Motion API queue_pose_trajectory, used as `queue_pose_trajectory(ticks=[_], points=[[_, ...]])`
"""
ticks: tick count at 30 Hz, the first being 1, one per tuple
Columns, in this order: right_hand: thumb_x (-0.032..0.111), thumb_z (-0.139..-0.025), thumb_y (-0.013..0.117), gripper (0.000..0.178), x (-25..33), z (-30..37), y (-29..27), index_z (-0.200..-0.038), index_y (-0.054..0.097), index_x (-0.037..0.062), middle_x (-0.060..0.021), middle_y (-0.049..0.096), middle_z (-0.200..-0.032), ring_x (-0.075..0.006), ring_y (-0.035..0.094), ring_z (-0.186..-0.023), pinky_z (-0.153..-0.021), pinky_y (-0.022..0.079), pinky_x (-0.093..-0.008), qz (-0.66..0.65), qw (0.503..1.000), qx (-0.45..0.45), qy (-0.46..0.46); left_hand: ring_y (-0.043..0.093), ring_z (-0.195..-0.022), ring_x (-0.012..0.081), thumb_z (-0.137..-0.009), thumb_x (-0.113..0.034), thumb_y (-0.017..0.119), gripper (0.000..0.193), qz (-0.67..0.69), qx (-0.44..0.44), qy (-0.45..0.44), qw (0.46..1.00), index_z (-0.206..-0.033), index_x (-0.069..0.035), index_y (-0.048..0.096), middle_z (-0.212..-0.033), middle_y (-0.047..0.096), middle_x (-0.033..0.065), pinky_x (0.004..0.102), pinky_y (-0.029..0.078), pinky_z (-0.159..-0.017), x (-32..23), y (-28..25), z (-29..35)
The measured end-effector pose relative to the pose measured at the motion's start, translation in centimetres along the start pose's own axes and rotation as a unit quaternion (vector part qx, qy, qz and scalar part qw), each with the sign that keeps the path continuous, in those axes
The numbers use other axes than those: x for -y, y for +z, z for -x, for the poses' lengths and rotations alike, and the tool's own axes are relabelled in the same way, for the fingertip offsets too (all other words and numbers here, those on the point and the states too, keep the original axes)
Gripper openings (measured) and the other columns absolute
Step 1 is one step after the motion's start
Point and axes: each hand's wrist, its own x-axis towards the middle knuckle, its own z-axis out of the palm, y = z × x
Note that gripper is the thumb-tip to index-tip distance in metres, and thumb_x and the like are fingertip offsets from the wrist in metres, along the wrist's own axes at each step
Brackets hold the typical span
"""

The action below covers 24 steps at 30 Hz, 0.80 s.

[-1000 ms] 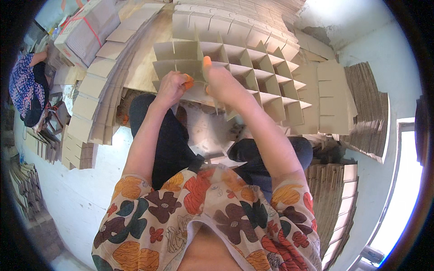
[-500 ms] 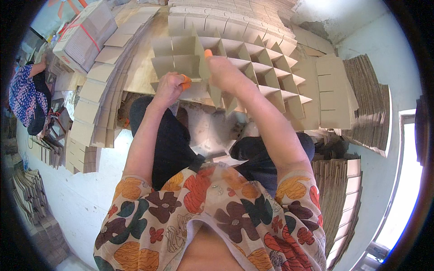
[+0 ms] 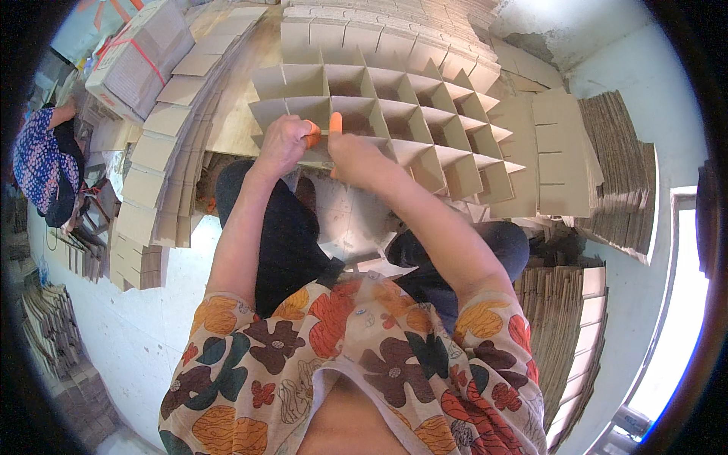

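A tan cardboard divider grid [image 3: 398, 117] with several square cells lies on the work table in front of me. My left hand [image 3: 284, 144] is closed at its near left edge, fingers curled round a cardboard strip there. Close beside it, my right hand [image 3: 356, 159] grips the near end of a cross strip, its thumb pointing away from me along the cardboard. Orange covers are on some fingertips of both hands. The fingers' undersides and the strip ends inside the grips are hidden.
Slotted cardboard strips [image 3: 379, 38] are stacked behind the grid, with flat slotted sheets [image 3: 561, 159] and a pile [image 3: 618, 174] to the right. Overlapping strips [image 3: 155, 155] and a carton tied with red cord [image 3: 140, 61] stand left. Another person [image 3: 49, 163] sits far left.
My right hand has come nearer to me and slightly left, from over the cells to the grid's near edge. The cross strip beneath it now sits lower, in line with the others.
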Motion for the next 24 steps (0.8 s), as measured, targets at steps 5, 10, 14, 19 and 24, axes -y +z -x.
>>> queue_pose_trajectory(ticks=[5, 10, 14, 19, 24], points=[[0.026, -0.08, 0.068, 0.045, -2.0, 3.5, -3.1, -0.115, 0.054, 0.0024, -0.0234, 0.064, -0.09, -0.0371, 0.063, -0.086, -0.071, 0.052, -0.0434, -0.06, 0.981, -0.179, 0.054, 0.056, -0.078, 0.0329, -0.073, -0.014, 0.07, 0.019, 0.01, 0.035, -0.005, 0.999, -0.091, -0.008, 0.068, -0.075, 0.057, 0.0145, 0.0405, 0.044, -0.069, -1.0, -0.8, 0.0], [0.014, -0.078, 0.062, 0.028, -15.3, 11.2, -6.7, -0.106, 0.06, 0.013, -0.0103, 0.061, -0.093, -0.0299, 0.061, -0.086, -0.069, 0.051, -0.0416, 0.156, 0.844, -0.487, 0.162, 0.055, -0.075, 0.0322, -0.071, -0.008, 0.071, 0.02, 0.003, 0.004, 0.036, 0.999, -0.09, -0.006, 0.068, -0.071, 0.055, 0.0138, 0.0407, 0.044, -0.067, -3.6, -1.0, -0.2], [0.035, -0.081, 0.064, 0.049, -25.8, 21.3, -10.2, -0.122, 0.052, 0.0101, -0.0118, 0.052, -0.12, -0.0306, 0.046, -0.112, -0.088, 0.041, -0.0468, 0.36, 0.729, -0.401, 0.422, 0.058, -0.07, 0.0313, -0.069, -0.002, 0.071, 0.017, 0.065, 0.02, 0.025, 0.997, -0.086, -0.005, 0.069, -0.071, 0.058, 0.0145, 0.0391, 0.046, -0.063, -1.9, 1.2, -0.7], [0.041, -0.069, 0.075, 0.063, -29.0, 27.5, -12.1, -0.116, 0.054, 0.0045, -0.0171, 0.056, -0.114, -0.0345, 0.051, -0.109, -0.086, 0.043, -0.0482, 0.283, 0.729, -0.303, 0.545, 0.061, -0.072, 0.0299, -0.069, -0.001, 0.07, 0.02, 0.09, 0.039, -0.006, 0.995, -0.088, -0.004, 0.069, -0.075, 0.062, 0.015, 0.038, 0.048, -0.066, -2.1, 0.5, -1.4], [0.043, -0.066, 0.077, 0.058, -30.6, 28.7, -13.2, -0.102, 0.059, 0.0013, -0.0223, 0.063, -0.098, -0.0378, 0.059, -0.094, -0.078, 0.047, -0.0445, 0.199, 0.751, -0.392, 0.492, 0.059, -0.078, 0.03, -0.067, -0.005, 0.073, 0.026, 0.054, 0.021, -0.006, 0.998, -0.093, -0.005, 0.069, -0.079, 0.064, 0.0131, 0.0384, 0.047, -0.071, -2.1, -0.1, -0.8]])
